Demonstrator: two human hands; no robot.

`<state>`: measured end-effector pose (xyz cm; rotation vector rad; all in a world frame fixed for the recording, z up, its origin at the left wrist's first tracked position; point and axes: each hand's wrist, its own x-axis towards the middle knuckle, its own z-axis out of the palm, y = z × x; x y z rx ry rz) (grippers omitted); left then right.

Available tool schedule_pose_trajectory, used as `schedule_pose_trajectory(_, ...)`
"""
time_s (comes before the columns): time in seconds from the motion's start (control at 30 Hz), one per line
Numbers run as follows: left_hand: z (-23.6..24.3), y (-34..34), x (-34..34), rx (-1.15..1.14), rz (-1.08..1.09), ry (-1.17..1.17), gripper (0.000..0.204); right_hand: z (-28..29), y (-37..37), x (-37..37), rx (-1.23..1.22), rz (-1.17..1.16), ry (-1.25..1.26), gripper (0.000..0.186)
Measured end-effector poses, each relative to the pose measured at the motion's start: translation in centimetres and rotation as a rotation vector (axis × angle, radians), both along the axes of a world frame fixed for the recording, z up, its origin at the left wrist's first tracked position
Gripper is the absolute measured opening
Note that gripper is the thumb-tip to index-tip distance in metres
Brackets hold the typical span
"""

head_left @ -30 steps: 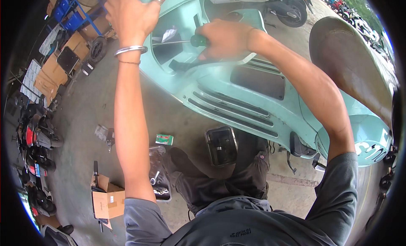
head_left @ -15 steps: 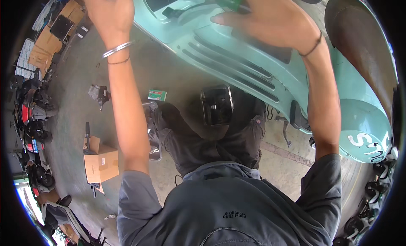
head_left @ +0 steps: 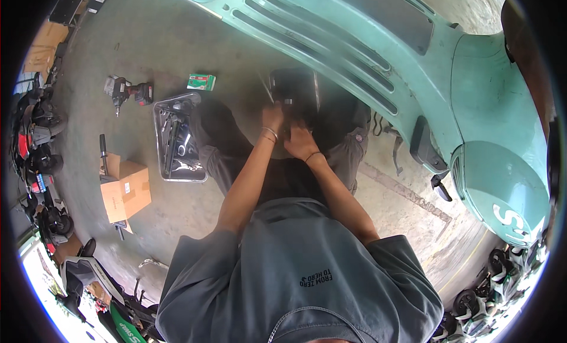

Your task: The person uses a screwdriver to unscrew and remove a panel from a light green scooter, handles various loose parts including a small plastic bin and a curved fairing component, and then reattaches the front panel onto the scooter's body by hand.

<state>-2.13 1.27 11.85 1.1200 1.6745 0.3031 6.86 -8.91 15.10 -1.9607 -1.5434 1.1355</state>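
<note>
Down low at the dark tray (head_left: 317, 92) now, with left hand (head_left: 273, 117) and right hand (head_left: 301, 143) close together!

Cannot tell open from closed, nor make out anything in grasp, with both blurred in shadow just beside the tray, between the trousered legs (head_left: 217, 131). Best, perhaps, to brace that rim one-handed and work slowly with the other, keeping contents inside. Looking outward: printed marks on the green-and-white packet (head_left: 201, 82), dark print on the grey shirt (head_left: 277, 248), a pale label (head_left: 127, 188) on the cardboard box (head_left: 125, 201), white lettering on the mint-green scooter (head_left: 425, 89)!
</note>
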Motion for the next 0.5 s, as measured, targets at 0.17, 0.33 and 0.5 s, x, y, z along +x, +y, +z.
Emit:
schedule_pose_trajectory(0.17,-5.9,1.0,1.2,0.351,-0.407,0.193,0.032,1.8,-0.1,-0.2,-0.01,-0.051,-0.003,0.045)
schedule_pose_trajectory(0.33,-8.0,2.9,2.4,0.217,-0.689,0.277,0.03,0.4,0.3,0.2,-0.007,-0.042,-0.019,0.041)
schedule_pose_trajectory(0.5,-6.7,3.2,3.9,0.239,-0.702,0.284,0.025,-0.4,-0.6,0.7,0.065,-0.101,0.045,0.039)
